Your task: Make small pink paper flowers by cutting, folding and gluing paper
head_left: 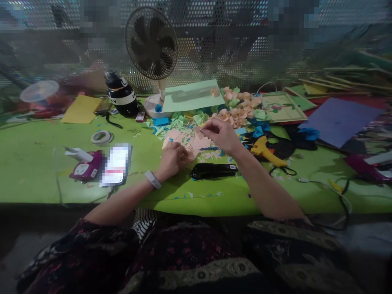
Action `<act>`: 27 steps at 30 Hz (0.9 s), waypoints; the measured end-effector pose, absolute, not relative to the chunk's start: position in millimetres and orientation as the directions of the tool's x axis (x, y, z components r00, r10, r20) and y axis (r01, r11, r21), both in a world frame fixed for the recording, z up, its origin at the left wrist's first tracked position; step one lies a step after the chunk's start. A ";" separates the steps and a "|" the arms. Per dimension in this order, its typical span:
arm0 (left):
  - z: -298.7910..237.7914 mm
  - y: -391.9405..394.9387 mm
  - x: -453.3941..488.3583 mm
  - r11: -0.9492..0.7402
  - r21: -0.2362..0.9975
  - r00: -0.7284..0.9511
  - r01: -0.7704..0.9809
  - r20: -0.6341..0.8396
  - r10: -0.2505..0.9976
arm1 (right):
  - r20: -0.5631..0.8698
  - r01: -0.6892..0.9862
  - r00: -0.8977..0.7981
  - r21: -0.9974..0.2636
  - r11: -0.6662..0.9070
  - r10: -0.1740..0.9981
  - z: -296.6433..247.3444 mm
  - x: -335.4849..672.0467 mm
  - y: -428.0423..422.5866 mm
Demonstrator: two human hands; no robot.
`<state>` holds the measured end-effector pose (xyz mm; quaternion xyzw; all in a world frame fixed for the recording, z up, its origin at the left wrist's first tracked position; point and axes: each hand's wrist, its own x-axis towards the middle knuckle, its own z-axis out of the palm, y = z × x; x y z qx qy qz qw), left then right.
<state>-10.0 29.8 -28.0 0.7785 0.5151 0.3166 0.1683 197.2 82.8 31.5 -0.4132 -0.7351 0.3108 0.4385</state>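
My left hand (173, 158) rests on the green table (36, 163) with its fingers curled on a pile of pink paper pieces (196, 143). My right hand (220, 134) hovers just right of it, its fingertips pinched on a small pink paper piece over the same pile. A black stapler (213, 170) lies just in front of both hands. I wear a white wristband (152, 179) on the left wrist.
A desk fan (152, 45) stands behind the pile, with folded pink and green paper flowers (241, 104) to its right. A yellow glue gun (266, 151), tape roll (101, 137), black bottle (121, 96), purple sheet (339, 120) and coloured paper sheets surround the work spot.
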 end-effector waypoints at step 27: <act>2.7 13.3 -23.2 -0.591 0.744 0.134 0.312 0.581 0.803 | 0.171 0.139 -0.351 -0.963 0.231 0.921 44.2 173.8 51.1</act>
